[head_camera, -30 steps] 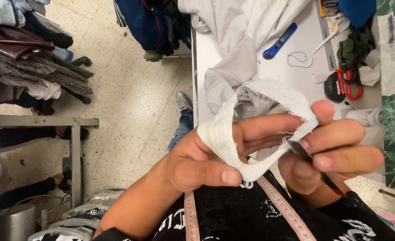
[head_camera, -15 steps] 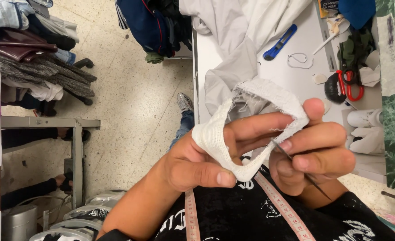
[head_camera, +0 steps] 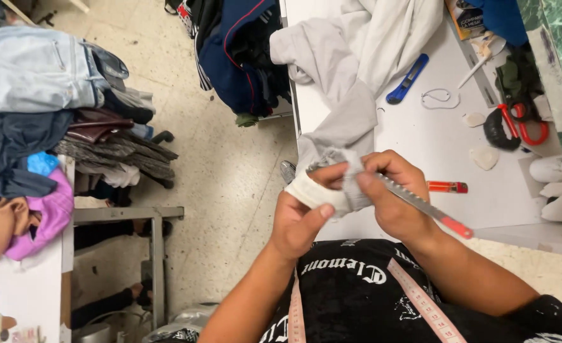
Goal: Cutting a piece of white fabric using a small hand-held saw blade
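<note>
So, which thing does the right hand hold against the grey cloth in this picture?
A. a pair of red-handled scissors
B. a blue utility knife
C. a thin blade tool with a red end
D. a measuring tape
C: the right hand grips a thin blade tool with a red end, its tip at the grey cloth that the left hand pinches; the scissors and blue utility knife lie on the table.

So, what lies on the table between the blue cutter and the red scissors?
In the head view, a white cord loop lies between the blue cutter and the red scissors.
</note>
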